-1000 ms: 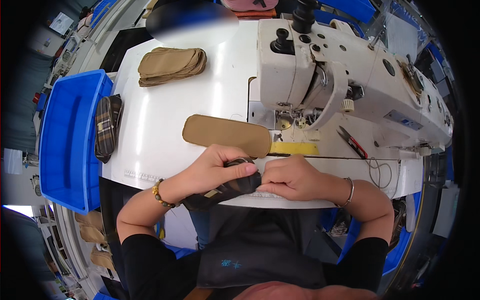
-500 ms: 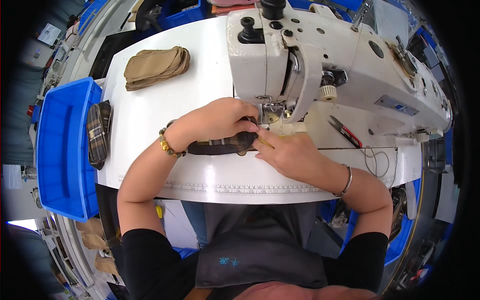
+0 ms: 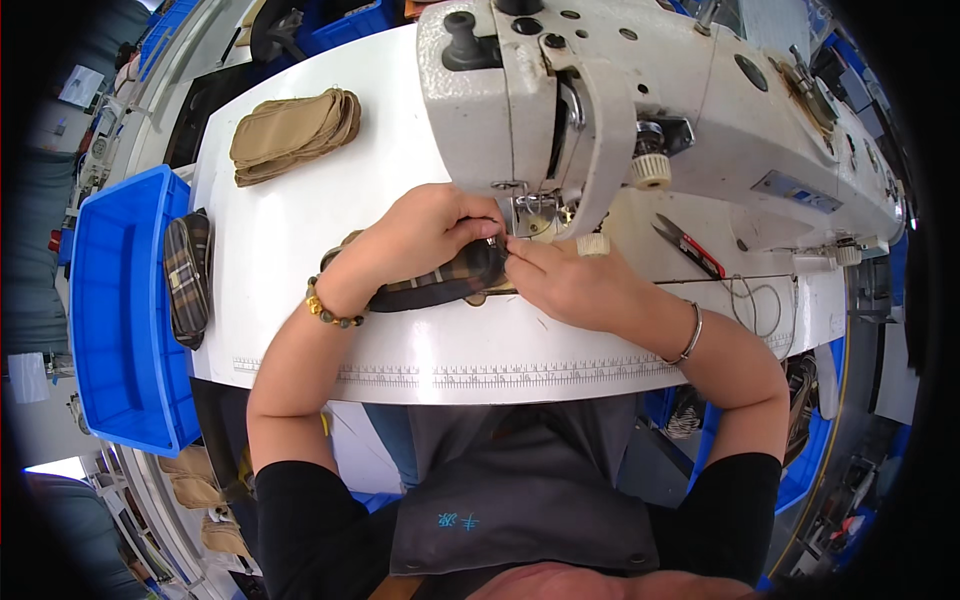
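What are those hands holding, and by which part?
A dark plaid fabric piece: the left hand grips its right end. The right hand is there too; its grip is unclear.

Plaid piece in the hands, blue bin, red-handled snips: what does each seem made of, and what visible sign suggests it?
Plaid piece: probably woven cloth, matt; it looks soft and checked.
Blue bin: likely moulded plastic with a slight sheen; walls and rim share one even colour.
Red-handled snips: blades seemingly metal, thin and grey; handle perhaps plastic, too small to tell.
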`<state>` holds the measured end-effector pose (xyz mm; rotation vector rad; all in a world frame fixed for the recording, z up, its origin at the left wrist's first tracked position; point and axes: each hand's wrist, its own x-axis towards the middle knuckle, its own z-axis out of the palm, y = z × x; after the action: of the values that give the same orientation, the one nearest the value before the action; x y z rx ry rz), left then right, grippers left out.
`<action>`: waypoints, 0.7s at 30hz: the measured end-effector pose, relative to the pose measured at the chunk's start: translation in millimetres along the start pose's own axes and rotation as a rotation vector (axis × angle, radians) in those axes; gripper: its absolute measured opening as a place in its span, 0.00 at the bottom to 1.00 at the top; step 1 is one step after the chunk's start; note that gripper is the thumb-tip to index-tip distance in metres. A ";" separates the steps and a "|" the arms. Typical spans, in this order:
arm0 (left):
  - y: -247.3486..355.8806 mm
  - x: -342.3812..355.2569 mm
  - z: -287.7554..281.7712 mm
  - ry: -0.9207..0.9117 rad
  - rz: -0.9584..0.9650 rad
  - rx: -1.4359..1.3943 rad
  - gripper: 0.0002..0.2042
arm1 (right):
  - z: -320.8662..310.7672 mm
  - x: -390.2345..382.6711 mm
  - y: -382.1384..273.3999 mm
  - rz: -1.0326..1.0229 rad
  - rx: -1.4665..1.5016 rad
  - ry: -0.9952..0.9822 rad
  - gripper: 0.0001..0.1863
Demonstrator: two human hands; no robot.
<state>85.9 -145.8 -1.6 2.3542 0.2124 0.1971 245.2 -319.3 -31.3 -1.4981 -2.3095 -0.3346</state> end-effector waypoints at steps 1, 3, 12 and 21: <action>-1.0 0.4 1.5 0.007 0.000 0.023 0.06 | 0.0 1.3 -0.1 -0.014 -0.035 0.046 0.09; -2.7 1.3 2.5 0.016 -0.003 0.029 0.06 | 2.3 4.9 -2.3 -0.029 -0.070 0.091 0.07; 3.1 0.5 9.9 0.075 -0.078 0.081 0.04 | 8.2 -0.7 -18.2 -0.089 -0.140 0.117 0.15; 10.6 1.2 12.4 0.139 -0.051 0.252 0.04 | -4.1 -1.3 -20.6 -0.129 -0.120 0.104 0.14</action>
<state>90.7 -161.3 -2.8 2.5828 0.3845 0.3265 227.7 -330.4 -28.2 -1.3533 -2.3441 -0.5815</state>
